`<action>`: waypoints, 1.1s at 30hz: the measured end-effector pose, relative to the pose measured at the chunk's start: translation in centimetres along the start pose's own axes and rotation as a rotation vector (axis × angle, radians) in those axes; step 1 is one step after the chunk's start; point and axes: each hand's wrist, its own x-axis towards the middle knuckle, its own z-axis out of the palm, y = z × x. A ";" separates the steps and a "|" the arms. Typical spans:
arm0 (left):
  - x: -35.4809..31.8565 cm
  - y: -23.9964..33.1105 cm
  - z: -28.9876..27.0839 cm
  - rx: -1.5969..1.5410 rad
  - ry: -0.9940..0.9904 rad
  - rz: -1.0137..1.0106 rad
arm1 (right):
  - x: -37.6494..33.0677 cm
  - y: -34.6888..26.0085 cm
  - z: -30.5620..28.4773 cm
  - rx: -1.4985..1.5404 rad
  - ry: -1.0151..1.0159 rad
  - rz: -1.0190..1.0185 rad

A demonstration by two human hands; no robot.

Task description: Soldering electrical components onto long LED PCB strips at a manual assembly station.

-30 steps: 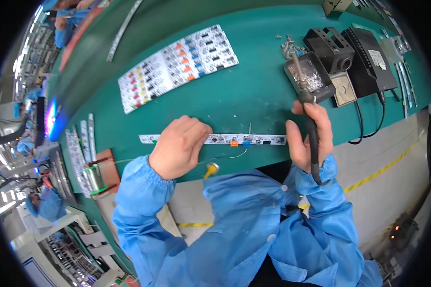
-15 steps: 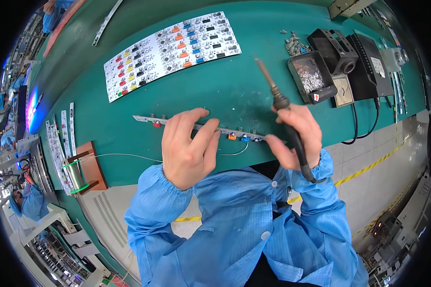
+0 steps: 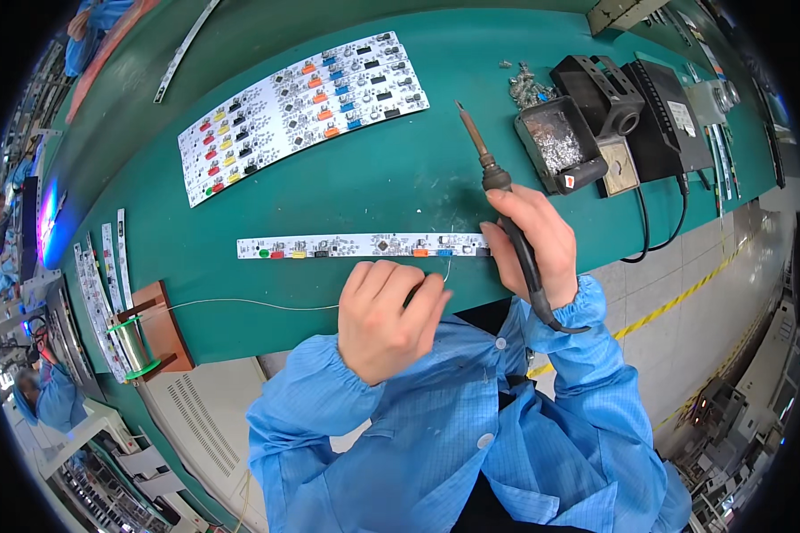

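A narrow white circuit board [image 3: 356, 245] lies flat on the green bench mat, its coloured connectors facing up. My right hand [image 3: 542, 244] is wrapped round a soldering iron [image 3: 526, 249], whose tip points up and away from the board. The thumb of that hand is at the board's right end. Just below the board, my left hand [image 3: 391, 315] is closed with curled fingers on a thin solder wire [image 3: 240, 300]. This wire runs in from a spool [image 3: 133, 345] at the left, and its free end sticks up beside the blue connector.
Several populated boards [image 3: 302, 115] lie side by side at the back. To the right are a black tray of solder scraps [image 3: 560, 142], an iron stand [image 3: 600, 93] and a black box [image 3: 671, 115]. Narrow strips [image 3: 98, 302] lie at the left, near the spool's wooden holder [image 3: 164, 324].
The circuit board has gone from tilted on its edge to flat, face up. My left hand has come off it, toward me and to the right. My right hand still holds the soldering iron.
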 end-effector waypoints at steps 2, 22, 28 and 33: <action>-0.2 -0.2 0.5 0.027 0.001 -0.007 | 0.1 -0.3 -0.3 0.050 -0.021 0.008; -1.7 0.7 -2.7 -0.230 0.093 -0.203 | 0.3 -0.8 -1.5 0.043 -0.096 -0.127; 0.2 0.8 -2.6 -0.062 0.039 -0.060 | -2.9 0.1 -2.6 0.181 0.280 0.070; 7.5 -0.2 -5.0 -0.006 -0.005 0.069 | -4.0 1.3 -2.5 0.214 0.397 0.155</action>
